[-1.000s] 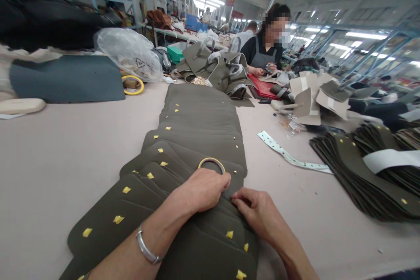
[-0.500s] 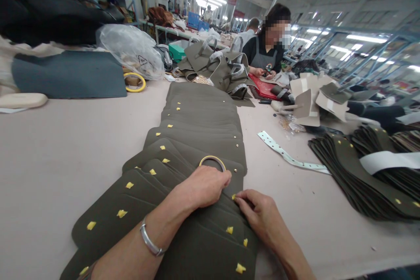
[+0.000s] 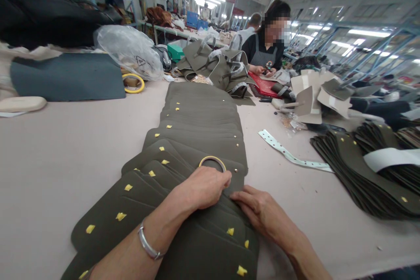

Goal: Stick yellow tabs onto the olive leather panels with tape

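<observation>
My left hand (image 3: 208,188) is closed on a roll of yellow tape (image 3: 213,158), its ring standing up beyond the fingers. Under both hands lies an overlapping row of dark olive panels (image 3: 203,127), bearing small yellow tape pieces (image 3: 121,216) on the left and lower right. Small metal studs (image 3: 236,170) show along the upper right side. With fingers stretched out, my right hand (image 3: 262,208) presses its fingertips on the right edge of a panel, just right of the left hand. Whatever lies beneath those fingertips is hidden.
A pale dotted strip (image 3: 288,154) and stacked dark strips (image 3: 348,175) lie to the right. Another yellow tape roll (image 3: 134,83) rests near a clear plastic bag (image 3: 127,50) at back left. A co-worker (image 3: 267,46) is across the table behind piled olive pieces (image 3: 216,68).
My right fingers have gone from pinching a yellow tape piece at the panel edge to lying flatter over that spot, covering it. My left hand keeps the tape roll in place.
</observation>
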The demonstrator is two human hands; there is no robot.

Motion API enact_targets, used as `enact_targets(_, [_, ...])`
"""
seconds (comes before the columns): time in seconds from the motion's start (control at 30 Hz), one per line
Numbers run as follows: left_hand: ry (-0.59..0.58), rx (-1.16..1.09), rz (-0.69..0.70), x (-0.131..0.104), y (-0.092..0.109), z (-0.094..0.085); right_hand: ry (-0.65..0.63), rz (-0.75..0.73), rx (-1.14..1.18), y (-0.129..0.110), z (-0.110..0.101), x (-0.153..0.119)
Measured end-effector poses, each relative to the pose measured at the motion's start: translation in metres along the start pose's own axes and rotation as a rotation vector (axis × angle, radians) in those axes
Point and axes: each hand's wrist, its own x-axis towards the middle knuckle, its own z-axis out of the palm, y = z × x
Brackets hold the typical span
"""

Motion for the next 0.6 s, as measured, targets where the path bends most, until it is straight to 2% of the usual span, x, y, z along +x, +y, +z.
enact_targets(0.13, [-0.004, -0.009, 0.004, 0.000, -0.001, 0.001, -0.014, 0.017, 0.205, 0.009, -0.007, -0.007])
enact_targets(0.27, [-0.012, -0.001, 0.002, 0.001, 0.000, -0.001, 0.180, 0.194, 0.378, 0.018, 0.003, -0.009])
enact_targets(0.37, [-0.026, 0.010, -0.003, 0.002, 0.000, -0.002, 0.208, 0.255, 0.319, 0.015, 0.012, -0.006])
enact_targets(0.6, [0.046, -0.022, 0.014, 0.001, 0.000, 0.000, 0.188, 0.194, 0.088, 0.005, 0.017, -0.001])
